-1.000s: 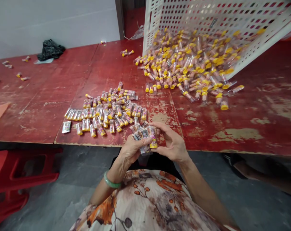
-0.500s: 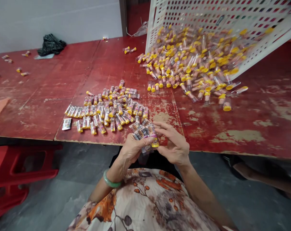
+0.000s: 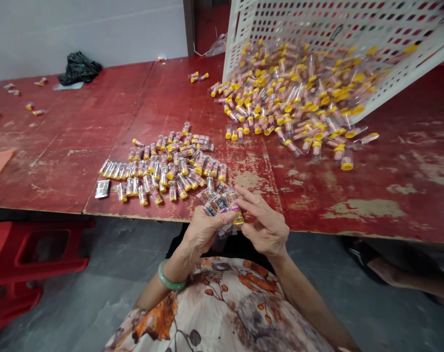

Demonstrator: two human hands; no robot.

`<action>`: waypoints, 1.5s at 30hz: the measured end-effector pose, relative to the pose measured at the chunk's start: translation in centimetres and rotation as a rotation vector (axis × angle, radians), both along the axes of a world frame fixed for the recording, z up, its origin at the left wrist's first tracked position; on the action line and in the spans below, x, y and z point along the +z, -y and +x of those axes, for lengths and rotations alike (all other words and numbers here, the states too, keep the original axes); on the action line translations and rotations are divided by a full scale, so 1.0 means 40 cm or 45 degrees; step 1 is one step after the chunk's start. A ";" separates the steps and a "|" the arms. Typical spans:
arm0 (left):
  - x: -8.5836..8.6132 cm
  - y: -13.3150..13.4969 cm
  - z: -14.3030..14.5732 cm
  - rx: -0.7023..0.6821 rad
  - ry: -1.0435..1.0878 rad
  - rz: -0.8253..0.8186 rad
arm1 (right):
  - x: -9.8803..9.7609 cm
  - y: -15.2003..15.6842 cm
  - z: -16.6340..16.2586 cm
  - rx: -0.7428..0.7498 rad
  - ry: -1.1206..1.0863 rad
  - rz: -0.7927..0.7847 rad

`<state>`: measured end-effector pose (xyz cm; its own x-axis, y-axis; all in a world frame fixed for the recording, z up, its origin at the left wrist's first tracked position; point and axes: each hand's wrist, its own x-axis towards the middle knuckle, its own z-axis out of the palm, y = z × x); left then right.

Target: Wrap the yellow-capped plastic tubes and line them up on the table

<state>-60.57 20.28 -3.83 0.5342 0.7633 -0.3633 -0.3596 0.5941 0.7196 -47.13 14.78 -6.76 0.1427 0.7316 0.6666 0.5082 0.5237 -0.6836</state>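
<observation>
My left hand (image 3: 202,230) is closed around a fanned stack of small printed labels (image 3: 214,200) at the near edge of the red table (image 3: 354,181). My right hand (image 3: 266,222) pinches a small clear tube with a yellow cap (image 3: 236,211), pressed against the labels. Just beyond my hands lies a pile of labelled yellow-capped tubes (image 3: 166,166). Farther right, a heap of plain yellow-capped tubes (image 3: 295,102) spills from a tipped white plastic crate (image 3: 335,24).
A single label packet (image 3: 101,188) lies left of the labelled pile. A black bag (image 3: 78,67) and stray tubes sit at the far left. A red plastic stool (image 3: 31,259) stands under the table on the left. Another person's foot (image 3: 390,271) shows at the right.
My hands have barely shifted. The right fingers have drawn closer over the tube and the labels; the view has tilted slightly.
</observation>
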 end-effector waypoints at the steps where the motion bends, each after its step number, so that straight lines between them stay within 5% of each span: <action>1: -0.001 -0.001 -0.001 -0.003 0.004 -0.002 | 0.000 -0.001 0.001 0.004 0.001 0.006; 10: -0.016 -0.012 -0.004 0.024 -0.004 0.065 | -0.016 -0.013 -0.021 -0.127 0.060 0.066; 14: -0.022 -0.058 -0.025 0.086 -0.087 0.017 | -0.012 -0.043 0.009 -0.005 0.284 0.085; 17: -0.030 -0.140 -0.057 0.187 -0.257 0.063 | -0.024 -0.117 0.135 -0.215 0.480 -0.105; 20: -0.038 -0.232 -0.089 0.257 -0.422 0.221 | -0.046 -0.218 0.322 -0.850 0.449 -0.536; 24: -0.046 -0.310 -0.130 0.339 -0.566 0.256 | -0.062 -0.321 0.500 -0.967 0.379 -0.705; 27: -0.041 -0.319 -0.162 0.558 -0.635 0.306 | -0.057 -0.341 0.529 -0.941 0.274 -0.738; 30: -0.021 -0.283 -0.172 0.791 -0.466 0.333 | -0.052 -0.300 0.470 -0.870 0.104 -0.701; 33: -0.004 -0.216 -0.142 0.547 -0.173 0.087 | -0.053 -0.208 0.319 -0.645 -0.134 -0.683; 34: -0.003 -0.192 -0.125 0.436 -0.110 0.003 | -0.054 -0.173 0.255 -0.498 -0.249 -0.686; 36: -0.014 -0.154 -0.094 0.281 -0.056 -0.080 | -0.056 -0.113 0.128 0.059 -0.940 -0.681; 38: -0.035 -0.132 -0.076 0.234 -0.083 -0.074 | -0.062 -0.079 0.025 0.339 -1.302 -0.758; 45: -0.078 -0.138 -0.116 0.535 -0.225 0.022 | -0.085 -0.097 -0.084 0.331 -1.201 -0.973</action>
<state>-65.19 25.79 -6.97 0.1080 0.9074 -0.4062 -0.4375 0.4103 0.8002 -50.49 18.65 -10.17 0.1271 0.9655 -0.2274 -0.4071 -0.1583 -0.8996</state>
